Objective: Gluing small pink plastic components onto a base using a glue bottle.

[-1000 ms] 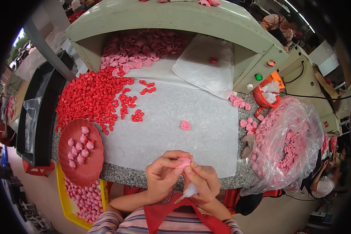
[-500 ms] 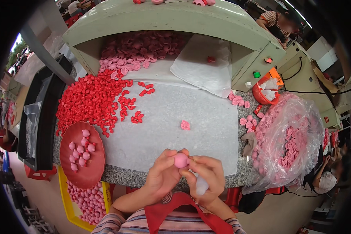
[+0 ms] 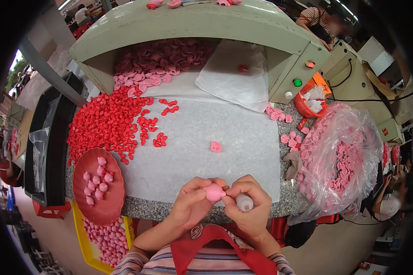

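Low over the sheet's front edge, a small pink ball-shaped piece is pinched in the fingers of my left hand. Its pointed nub faces right, where the thumb and forefinger of my right hand touch it. That same right hand also has a small translucent white bottle tucked in its fingers. Beyond my hands, a single crumpled pink piece lies on the white sheet.
A large heap of small red pieces spreads at left. Nearer is a red scalloped plate of pink balls, above a yellow crate. A pale green metal housing arches behind. At right sit a red basket and a clear bag of pink pieces.
The pink ball has turned so that its nub shows at the right. My right hand has rotated, bringing the bottle upward and toward the right between the fingers.
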`<action>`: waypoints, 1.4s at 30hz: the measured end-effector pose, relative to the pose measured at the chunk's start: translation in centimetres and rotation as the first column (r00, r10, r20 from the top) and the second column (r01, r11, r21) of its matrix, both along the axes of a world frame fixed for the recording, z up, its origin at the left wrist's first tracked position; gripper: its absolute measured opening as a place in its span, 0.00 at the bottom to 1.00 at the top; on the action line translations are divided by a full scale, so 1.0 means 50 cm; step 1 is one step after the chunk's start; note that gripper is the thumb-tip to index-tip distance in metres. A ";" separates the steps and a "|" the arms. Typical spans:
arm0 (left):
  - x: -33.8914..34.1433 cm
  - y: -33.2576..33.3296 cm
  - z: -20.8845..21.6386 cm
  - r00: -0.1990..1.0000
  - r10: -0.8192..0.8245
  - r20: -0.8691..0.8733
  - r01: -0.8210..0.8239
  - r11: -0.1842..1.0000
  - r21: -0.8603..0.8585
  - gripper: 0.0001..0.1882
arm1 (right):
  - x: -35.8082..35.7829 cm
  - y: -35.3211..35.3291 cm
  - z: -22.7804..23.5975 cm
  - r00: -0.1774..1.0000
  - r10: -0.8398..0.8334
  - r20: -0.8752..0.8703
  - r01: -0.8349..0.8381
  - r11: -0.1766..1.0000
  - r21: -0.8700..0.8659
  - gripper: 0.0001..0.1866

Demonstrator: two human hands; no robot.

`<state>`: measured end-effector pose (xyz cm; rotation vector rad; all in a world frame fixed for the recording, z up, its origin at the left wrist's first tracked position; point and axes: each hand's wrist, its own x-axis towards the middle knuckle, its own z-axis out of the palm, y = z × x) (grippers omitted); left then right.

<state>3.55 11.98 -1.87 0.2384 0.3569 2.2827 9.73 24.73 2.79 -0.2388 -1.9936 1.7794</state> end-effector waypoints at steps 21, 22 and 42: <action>-0.026 0.001 0.001 0.956 -0.120 0.267 0.149 0.984 -0.093 0.20 | -0.019 -0.002 -0.026 0.997 -0.052 -0.055 0.061 0.982 0.179 0.15; -0.020 0.008 0.013 0.927 -0.148 0.345 0.188 0.978 -0.085 0.21 | -0.013 -0.013 -0.036 0.996 -0.061 -0.067 0.073 0.980 0.186 0.20; -0.031 -0.008 0.000 0.994 -0.106 -0.004 0.104 0.977 -0.189 0.18 | -0.028 0.002 -0.037 0.988 -0.032 -0.150 0.096 0.891 0.444 0.20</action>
